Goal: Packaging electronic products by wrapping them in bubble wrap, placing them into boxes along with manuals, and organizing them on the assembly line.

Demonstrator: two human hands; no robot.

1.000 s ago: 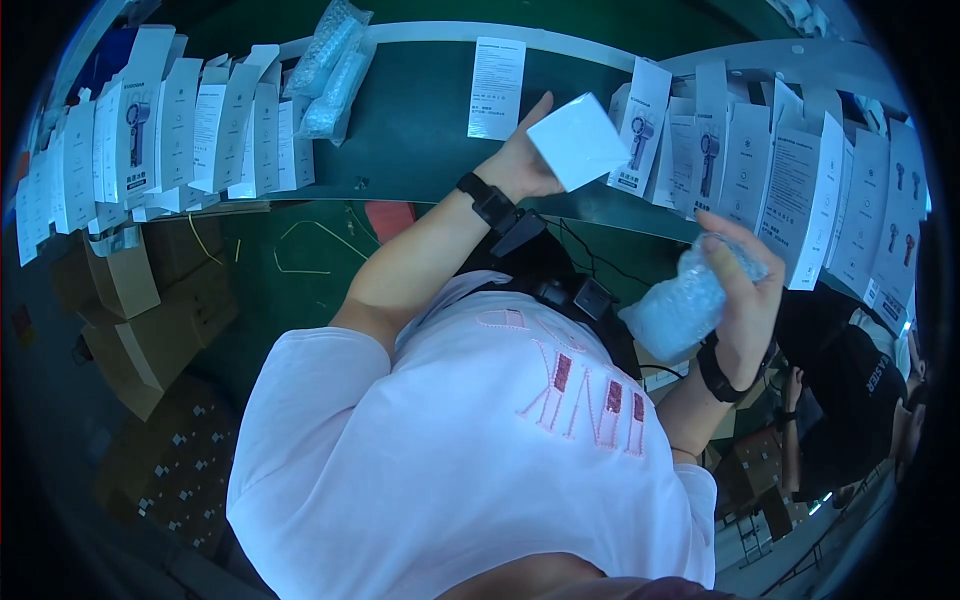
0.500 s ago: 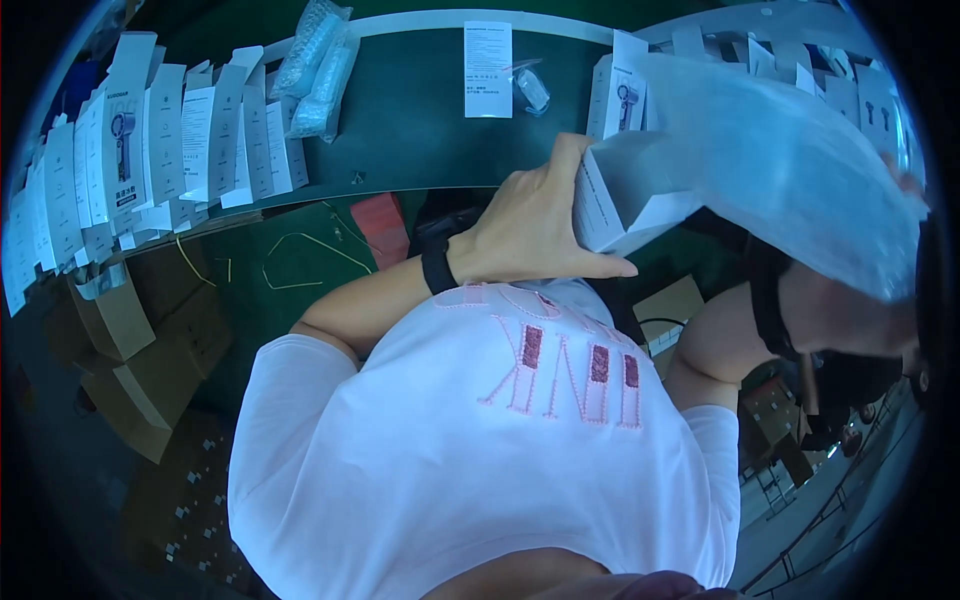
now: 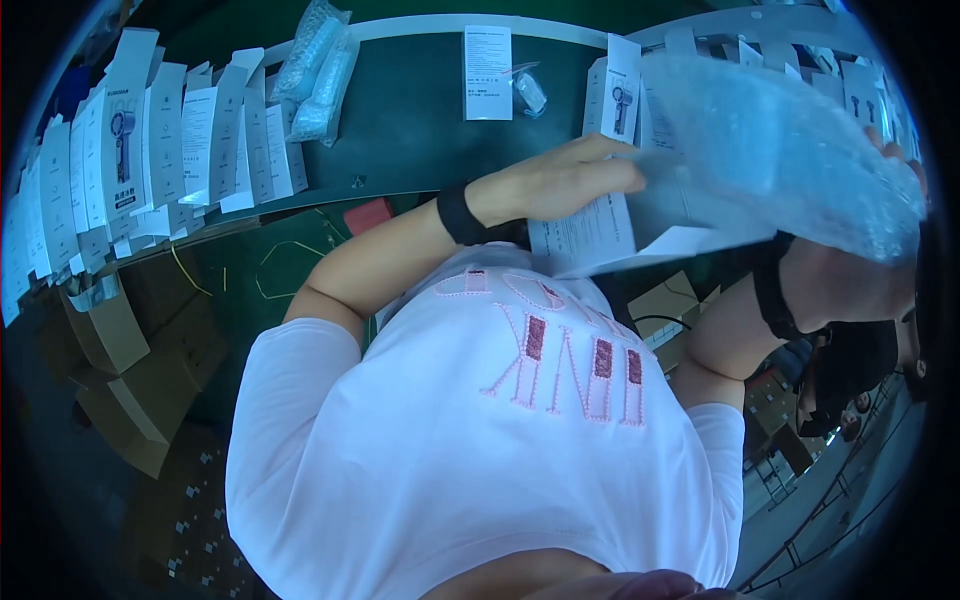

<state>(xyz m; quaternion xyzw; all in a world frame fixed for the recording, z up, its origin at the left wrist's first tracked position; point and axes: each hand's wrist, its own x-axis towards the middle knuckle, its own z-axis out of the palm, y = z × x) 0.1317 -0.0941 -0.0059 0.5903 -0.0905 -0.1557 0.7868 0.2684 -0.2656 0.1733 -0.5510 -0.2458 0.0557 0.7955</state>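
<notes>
My left hand (image 3: 565, 182), with a black band on its wrist, grips an open white carton (image 3: 590, 238) from above, close to my chest. The carton lies tilted, its open end and a loose flap facing right. In my right hand (image 3: 860, 285) is the right end of a clear bubble-wrap pouch (image 3: 770, 140). The pouch stretches left over the table, its near part just above the carton's open end. Whatever lies inside the pouch is too blurred to make out. Part of my right hand is hidden by the pouch and the dark picture rim.
A row of upright white cartons (image 3: 120, 150) lines the table's left side; more cartons (image 3: 615, 95) stand at the right. Bubble-wrapped items (image 3: 322, 80) lie at the back left. A flat white carton (image 3: 487, 75) and a small clear bag (image 3: 530, 92) rest on the green table (image 3: 420, 140).
My left hand has turned over the carton, which has swung left and lower with its opening toward the right. The pouch in my right hand has shifted slightly upward.
</notes>
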